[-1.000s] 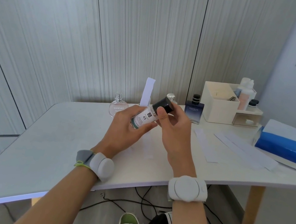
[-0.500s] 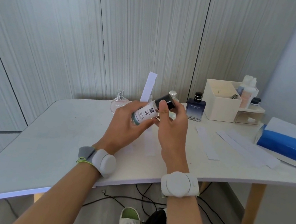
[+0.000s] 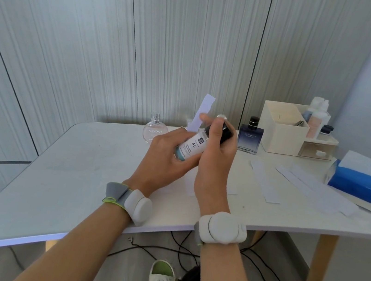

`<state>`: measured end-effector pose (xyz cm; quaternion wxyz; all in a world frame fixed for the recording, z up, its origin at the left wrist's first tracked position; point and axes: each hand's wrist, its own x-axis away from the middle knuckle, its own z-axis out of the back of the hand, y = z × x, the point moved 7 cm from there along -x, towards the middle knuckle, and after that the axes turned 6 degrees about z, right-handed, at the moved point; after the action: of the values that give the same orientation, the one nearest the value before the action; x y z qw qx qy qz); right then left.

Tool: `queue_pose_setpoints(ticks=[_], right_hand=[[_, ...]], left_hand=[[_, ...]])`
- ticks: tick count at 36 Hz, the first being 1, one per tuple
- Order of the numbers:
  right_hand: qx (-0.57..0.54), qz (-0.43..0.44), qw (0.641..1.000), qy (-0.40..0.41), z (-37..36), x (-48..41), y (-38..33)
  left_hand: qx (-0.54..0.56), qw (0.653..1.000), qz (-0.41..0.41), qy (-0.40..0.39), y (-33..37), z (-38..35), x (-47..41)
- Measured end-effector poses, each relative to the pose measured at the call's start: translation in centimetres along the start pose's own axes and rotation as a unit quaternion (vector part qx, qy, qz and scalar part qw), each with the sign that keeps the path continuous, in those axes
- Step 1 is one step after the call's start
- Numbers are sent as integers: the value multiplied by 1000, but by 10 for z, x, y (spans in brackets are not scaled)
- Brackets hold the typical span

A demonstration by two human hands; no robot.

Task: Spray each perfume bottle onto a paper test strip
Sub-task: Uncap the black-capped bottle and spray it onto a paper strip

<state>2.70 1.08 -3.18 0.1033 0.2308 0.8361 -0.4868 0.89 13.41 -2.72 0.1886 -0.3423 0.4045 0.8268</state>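
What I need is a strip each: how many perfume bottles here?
3: a labelled bottle in both hands, a round clear bottle behind the left hand, a dark blue bottle beside the organiser. A silver cap behind the right hand may be a fourth.

Held bottle (image 3: pixel 192 146) label: "45". Round bottle (image 3: pixel 154 132): "SIANOAH". Blue bottle (image 3: pixel 249 139): "MAYCREATE".

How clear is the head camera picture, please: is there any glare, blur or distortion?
Head view: soft, even daylight with no harsh glare; the 45 on the held bottle reads clearly; the wide-angle lens bows the table edge and slants the wall seams; smaller print on the round bottle is too soft to read.
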Motion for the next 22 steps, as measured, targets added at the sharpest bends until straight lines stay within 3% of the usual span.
queue_pose_setpoints(ticks=[22], right_hand=[[20, 83, 992, 93, 3, 13, -12]], left_hand=[[11, 1000, -16, 0, -5, -5, 5]])
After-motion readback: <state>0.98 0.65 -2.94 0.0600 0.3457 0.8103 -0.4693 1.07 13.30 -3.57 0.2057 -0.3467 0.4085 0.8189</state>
